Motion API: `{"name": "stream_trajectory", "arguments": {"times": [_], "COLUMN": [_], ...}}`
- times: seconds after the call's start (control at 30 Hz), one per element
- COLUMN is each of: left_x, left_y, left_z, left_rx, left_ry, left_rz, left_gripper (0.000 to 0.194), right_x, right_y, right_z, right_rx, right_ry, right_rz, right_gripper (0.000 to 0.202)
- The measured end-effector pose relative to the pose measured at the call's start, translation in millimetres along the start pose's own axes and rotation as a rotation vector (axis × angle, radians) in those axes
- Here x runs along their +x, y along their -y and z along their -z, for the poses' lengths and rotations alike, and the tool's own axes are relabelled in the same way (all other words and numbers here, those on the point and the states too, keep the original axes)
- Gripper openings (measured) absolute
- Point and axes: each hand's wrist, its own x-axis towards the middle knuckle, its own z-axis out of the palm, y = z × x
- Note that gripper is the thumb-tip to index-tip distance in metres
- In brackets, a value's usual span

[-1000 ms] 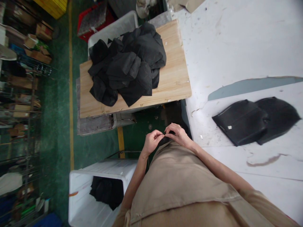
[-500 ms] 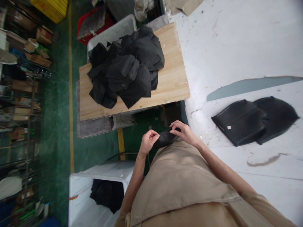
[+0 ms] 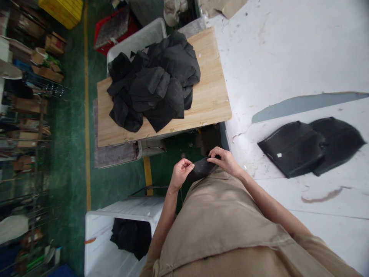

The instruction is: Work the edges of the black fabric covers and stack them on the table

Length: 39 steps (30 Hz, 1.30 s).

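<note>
A piece of black fabric (image 3: 201, 169) is stretched between my two hands, just in front of the tan apron (image 3: 221, 207). My left hand (image 3: 181, 174) pinches its left corner between thumb and fingers. At the upper right edge of the piece, my right hand (image 3: 221, 158) grips it with thumb and fingertips. The lower part of the fabric hangs against the apron. On the wooden board (image 3: 215, 77) ahead lies a crumpled heap of similar black fabric (image 3: 152, 84).
Two overlapping flat black pieces (image 3: 302, 146) rest on the white table (image 3: 288, 57) at my right. A white bin (image 3: 98, 238) with black fabric (image 3: 131, 234) inside stands at lower left. Beyond the green floor (image 3: 69, 154) are cluttered shelves (image 3: 31, 142). A red crate (image 3: 100, 29) sits behind the board.
The fabric between my hands has tilted slightly, so more of its face shows. Both hands have stayed almost in place, still gripping it.
</note>
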Motion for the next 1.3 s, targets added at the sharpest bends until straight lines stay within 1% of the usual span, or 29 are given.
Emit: {"name": "stream_trajectory", "arguments": {"times": [0.1,0.27,0.53,0.6,0.73,0.9,1.07,1.3], "left_x": [0,0,0,-1,-2,-1,-1,-2], "left_y": [2,2,3,4,5,-1,-6,-5], "left_z": [0.5,0.4,-0.7,-1.7,-3.4,-3.4,-3.9,-2.4], "left_rx": [-0.019,-0.006,-0.049,-0.049,-0.027,-0.009,0.016,0.048], "left_ry": [-0.001,-0.015,-0.004,0.001,-0.001,0.003,0.020,0.001], "left_rz": [-0.001,-0.021,-0.014,-0.012,-0.017,-0.054,-0.060,-0.052], "left_gripper": [0.024,0.023,0.024,0.025,0.025,0.024,0.022,0.021], "right_x": [1,3,1,1,1,2,1,-2], "right_y": [1,1,6,5,1,1,1,-1], "right_z": [3,5,13,12,8,5,5,3], "right_rx": [0.036,0.080,0.266,0.247,0.106,0.018,-0.030,-0.080], "right_ry": [0.055,0.100,0.212,0.180,0.074,0.008,0.001,-0.013], "right_rz": [-0.009,0.001,-0.003,-0.019,-0.035,-0.065,-0.094,-0.079], "right_gripper": [0.023,0.025,0.026,0.026,0.025,0.018,0.018,0.020]}}
